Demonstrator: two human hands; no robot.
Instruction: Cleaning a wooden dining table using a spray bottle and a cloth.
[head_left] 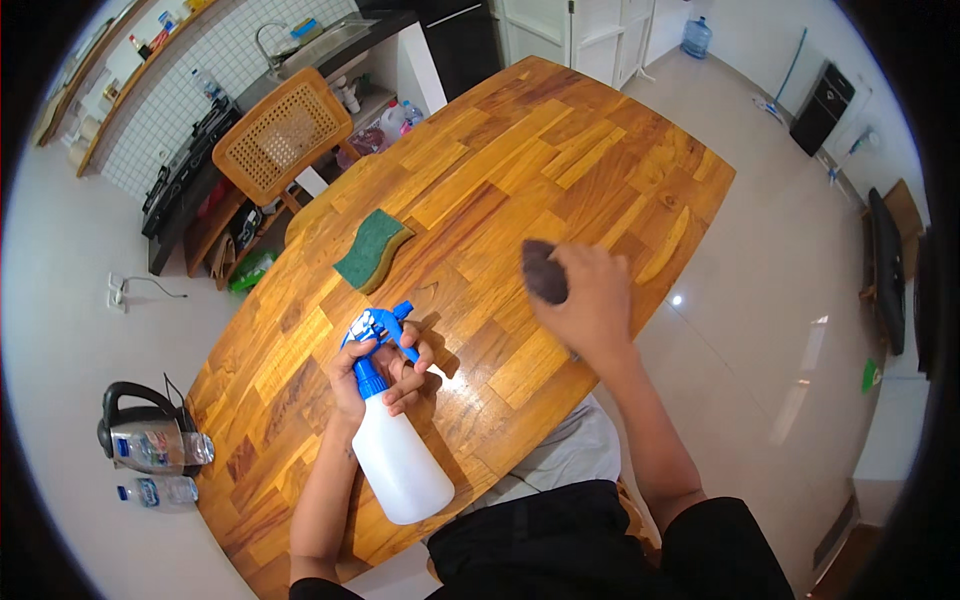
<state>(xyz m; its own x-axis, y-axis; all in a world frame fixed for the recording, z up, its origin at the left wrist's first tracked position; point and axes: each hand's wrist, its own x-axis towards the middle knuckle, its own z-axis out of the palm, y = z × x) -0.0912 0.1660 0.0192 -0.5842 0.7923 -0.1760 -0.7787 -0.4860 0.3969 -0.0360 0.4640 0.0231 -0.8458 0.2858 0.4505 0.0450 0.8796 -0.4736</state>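
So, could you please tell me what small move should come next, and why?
Perhaps a light squeeze on the trigger of the bottle: the fingers of the left hand are at it, the nozzle points out over the table, and the right hand holds a dark item off to the side.

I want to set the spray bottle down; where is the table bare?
The table is barest at its far end, beyond the sponge and right hand. Bare wood also lies between the sponge and right hand, and between the kettle and left forearm. The near middle is crowded: the left hand holds the spray bottle over it.
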